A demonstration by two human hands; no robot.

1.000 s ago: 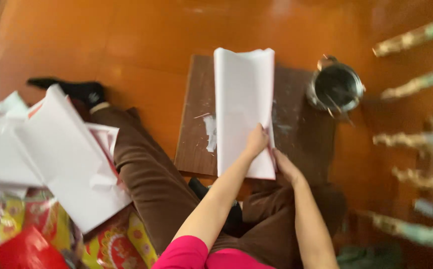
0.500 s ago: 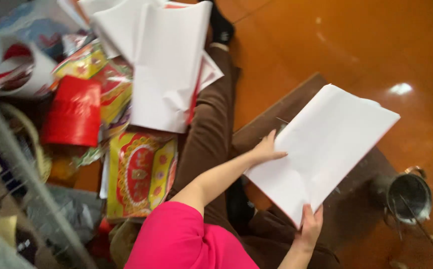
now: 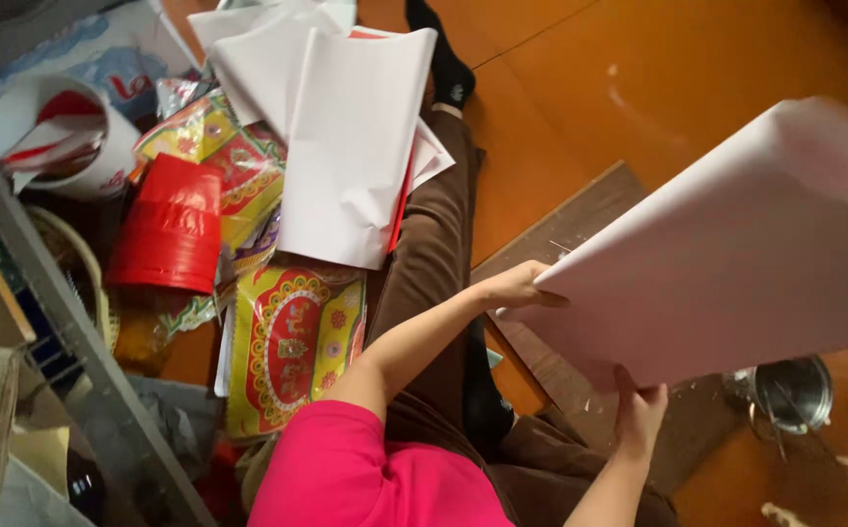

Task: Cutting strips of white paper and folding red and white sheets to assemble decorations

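Note:
I sit on an orange floor with a big folded white paper sheet lifted off a dark wooden board. My left hand grips the sheet's near left corner. My right hand holds its lower edge from below. The sheet tilts up to the right and hides most of the board.
A stack of white sheets lies on my outstretched leg. Beside it lie yellow-and-red printed packets, a red bundle and a white tub. A metal rack frame stands at left. A small steel pot sits at lower right.
The sheet has been lifted off the board and swung up towards the camera, with both hands still on it. My view has turned further left and down.

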